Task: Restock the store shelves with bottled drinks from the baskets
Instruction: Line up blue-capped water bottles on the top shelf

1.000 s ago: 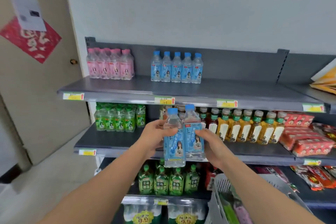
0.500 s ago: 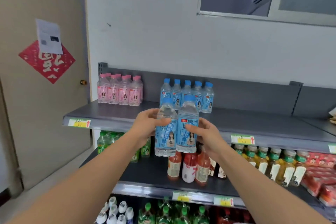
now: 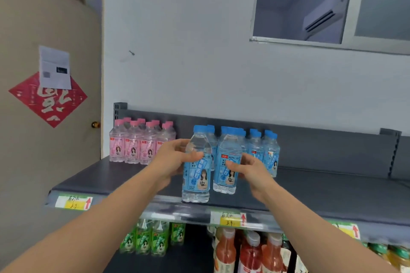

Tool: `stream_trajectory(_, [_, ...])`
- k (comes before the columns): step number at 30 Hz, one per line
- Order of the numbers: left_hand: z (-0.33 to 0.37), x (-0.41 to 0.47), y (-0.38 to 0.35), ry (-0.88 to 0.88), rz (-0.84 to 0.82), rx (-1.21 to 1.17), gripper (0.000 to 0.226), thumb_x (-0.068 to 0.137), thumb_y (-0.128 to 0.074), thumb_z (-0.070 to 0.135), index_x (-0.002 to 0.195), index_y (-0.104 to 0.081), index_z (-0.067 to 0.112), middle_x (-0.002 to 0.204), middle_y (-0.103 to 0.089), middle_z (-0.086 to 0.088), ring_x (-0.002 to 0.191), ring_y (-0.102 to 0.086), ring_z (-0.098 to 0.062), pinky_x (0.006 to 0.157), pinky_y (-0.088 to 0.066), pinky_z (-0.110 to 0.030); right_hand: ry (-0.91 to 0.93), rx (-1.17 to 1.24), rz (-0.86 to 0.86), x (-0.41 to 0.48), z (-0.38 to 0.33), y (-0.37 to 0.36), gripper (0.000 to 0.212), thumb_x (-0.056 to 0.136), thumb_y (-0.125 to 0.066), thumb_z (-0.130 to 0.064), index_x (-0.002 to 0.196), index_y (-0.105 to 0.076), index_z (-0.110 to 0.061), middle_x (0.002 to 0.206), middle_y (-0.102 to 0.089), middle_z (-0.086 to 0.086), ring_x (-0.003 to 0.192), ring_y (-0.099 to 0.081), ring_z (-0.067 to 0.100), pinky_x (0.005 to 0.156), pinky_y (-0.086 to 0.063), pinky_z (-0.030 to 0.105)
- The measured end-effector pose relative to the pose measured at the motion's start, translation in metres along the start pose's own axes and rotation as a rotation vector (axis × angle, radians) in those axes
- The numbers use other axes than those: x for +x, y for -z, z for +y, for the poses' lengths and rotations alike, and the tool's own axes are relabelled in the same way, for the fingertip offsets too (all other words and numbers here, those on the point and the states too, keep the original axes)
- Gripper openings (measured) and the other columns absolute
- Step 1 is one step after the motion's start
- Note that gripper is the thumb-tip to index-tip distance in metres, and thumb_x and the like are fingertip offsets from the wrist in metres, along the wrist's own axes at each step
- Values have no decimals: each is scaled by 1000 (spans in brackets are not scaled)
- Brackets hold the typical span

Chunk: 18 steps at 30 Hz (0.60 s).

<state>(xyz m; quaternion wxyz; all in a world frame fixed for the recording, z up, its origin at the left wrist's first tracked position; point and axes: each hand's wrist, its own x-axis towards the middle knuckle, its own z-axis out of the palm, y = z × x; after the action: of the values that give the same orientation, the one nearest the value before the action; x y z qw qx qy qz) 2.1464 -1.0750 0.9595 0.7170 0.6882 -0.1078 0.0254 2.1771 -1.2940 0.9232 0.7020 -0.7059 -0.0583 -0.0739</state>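
Left bottle [image 3: 196,173]: stands upright, long axis vertical, blue cap at twelve o'clock and label facing the camera, at the front lip of the top shelf [image 3: 106,180].
Right bottle [image 3: 226,168]: also upright with its cap up, just beside the first at its three o'clock and set slightly deeper over the shelf.
Left hand [image 3: 175,159]: grips the left bottle from its nine o'clock side, thumb laid across the clear shoulder above the label.
Right hand [image 3: 251,169]: grips the right bottle from its three o'clock side, thumb pressed on the label front.
Stock behind: a row of blue-capped bottles [image 3: 269,153] stands upright at the back of the shelf, with pink-capped bottles [image 3: 135,146] at ten o'clock of the held pair.
Hidden or unclear: whether either base touches the shelf cannot be told; the fingers behind both bottles are out of sight; the held pair covers part of the blue-capped row; handwriting on the price tags [image 3: 228,218] is too blurred to read.
Cut off: green bottles [image 3: 150,239] and red and orange bottles [image 3: 248,250] on the shelf below are partly hidden by the shelf edge and the frame's bottom.
Setting: a door [image 3: 26,150] at nine o'clock carries a red paper diamond [image 3: 51,104] and a white sheet [image 3: 55,67]; a window [image 3: 346,35] at one o'clock shows an air conditioner [image 3: 321,15].
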Motion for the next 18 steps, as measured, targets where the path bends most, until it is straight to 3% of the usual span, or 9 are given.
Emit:
stream_trajectory(3, [1, 28, 18, -9, -15, -12, 47, 72, -76, 8, 116, -60, 13, 108, -69, -8, 98, -67, -24, 79, -53, -37, -19, -67, 16, 35, 9, -12, 32, 76, -79, -14, 106, -67, -17, 108, -71, -2, 105, -63, 18, 96, -43, 36])
stream_trajectory(6, [-1, 49, 34, -6, -23, -10, 50, 71, -76, 8, 118, -60, 13, 108, -70, -9, 98, -67, -25, 81, -53, -39, -43, -92, 15, 65, 21, -23, 25, 78, -76, -8, 100, -68, -17, 101, -72, -3, 98, -65, 15, 91, -43, 32])
stream_trajectory(10, [-10, 71, 53, -3, -4, -27, 49, 70, -78, 7, 116, -63, 12, 111, -68, -12, 95, -67, -25, 91, -50, -48, -77, -98, 55, 99, 39, -37, 31, 78, -76, -5, 106, -67, -15, 103, -72, -2, 96, -66, 13, 92, -48, 34])
stream_trajectory(15, [-19, 87, 61, 18, -15, -19, 59, 59, -81, 13, 115, -64, 14, 112, -68, -11, 100, -66, -25, 95, -49, -51, -70, -101, 107, 121, 50, -45, 39, 80, -75, -5, 116, -62, -12, 108, -69, 0, 92, -64, 9, 65, -45, 19])
stream_trajectory(18, [-24, 93, 62, 33, -21, -27, 48, 70, -78, 5, 115, -63, 12, 111, -68, -11, 100, -66, -26, 91, -52, -47, -46, -105, 127, 128, 52, -47, 42, 81, -74, -5, 118, -57, -15, 110, -64, -1, 97, -61, 13, 70, -45, 21])
